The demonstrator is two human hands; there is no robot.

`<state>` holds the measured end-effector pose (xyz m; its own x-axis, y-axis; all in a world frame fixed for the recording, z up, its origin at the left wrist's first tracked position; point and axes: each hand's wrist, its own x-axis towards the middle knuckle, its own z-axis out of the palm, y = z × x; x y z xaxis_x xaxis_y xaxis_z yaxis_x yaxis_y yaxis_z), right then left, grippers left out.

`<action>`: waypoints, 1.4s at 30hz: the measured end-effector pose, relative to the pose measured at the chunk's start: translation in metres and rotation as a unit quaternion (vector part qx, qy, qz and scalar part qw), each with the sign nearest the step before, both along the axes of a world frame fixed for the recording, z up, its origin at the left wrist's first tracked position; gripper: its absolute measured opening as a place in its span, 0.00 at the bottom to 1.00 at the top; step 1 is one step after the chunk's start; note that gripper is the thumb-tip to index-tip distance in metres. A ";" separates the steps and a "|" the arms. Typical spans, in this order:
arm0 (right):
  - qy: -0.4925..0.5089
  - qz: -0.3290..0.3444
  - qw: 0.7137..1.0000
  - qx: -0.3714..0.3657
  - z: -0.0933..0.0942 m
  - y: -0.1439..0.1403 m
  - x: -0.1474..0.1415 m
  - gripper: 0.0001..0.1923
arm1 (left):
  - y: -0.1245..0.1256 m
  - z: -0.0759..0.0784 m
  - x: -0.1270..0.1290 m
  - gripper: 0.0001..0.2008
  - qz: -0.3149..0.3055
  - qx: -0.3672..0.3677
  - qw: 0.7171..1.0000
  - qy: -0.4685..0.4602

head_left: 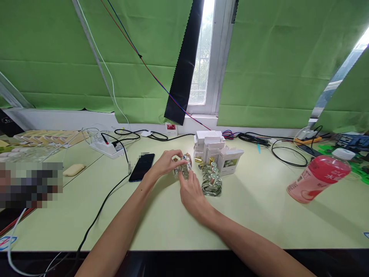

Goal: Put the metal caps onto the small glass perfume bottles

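Note:
Several small clear glass bottles with metallic necks stand bunched together in the middle of the table. My left hand reaches over them from the left, thumb and fingers closed around them. From the near side, my right hand grips the lower part of the same bottles between thumb and fingers. Just right of my right hand is a row of similar glass bottles with silvery tops. Behind that row lie gold caps. The bottles' far sides are partly hidden by my fingers.
White boxes stand behind the bottle row, one with its flap open. A black phone lies left of my left hand. A pink drink bottle is at the right. Cables and a power strip run along the back.

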<state>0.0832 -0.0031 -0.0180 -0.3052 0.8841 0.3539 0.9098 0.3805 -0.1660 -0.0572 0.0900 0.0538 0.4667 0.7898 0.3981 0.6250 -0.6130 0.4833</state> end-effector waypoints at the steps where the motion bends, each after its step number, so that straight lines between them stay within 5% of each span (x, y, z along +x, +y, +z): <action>1: 0.002 0.003 1.000 -0.005 0.001 -0.001 0.000 0.34 | 0.000 0.000 0.000 0.17 0.002 0.002 1.000 0.005; 16: 0.083 -0.016 0.996 0.003 -0.003 -0.009 -0.001 0.38 | 0.002 0.000 0.008 0.14 0.093 -0.003 0.995 -0.038; 42: 0.065 0.006 0.997 0.030 -0.007 -0.007 0.003 0.19 | 0.033 0.003 0.011 0.13 0.143 0.000 0.989 0.035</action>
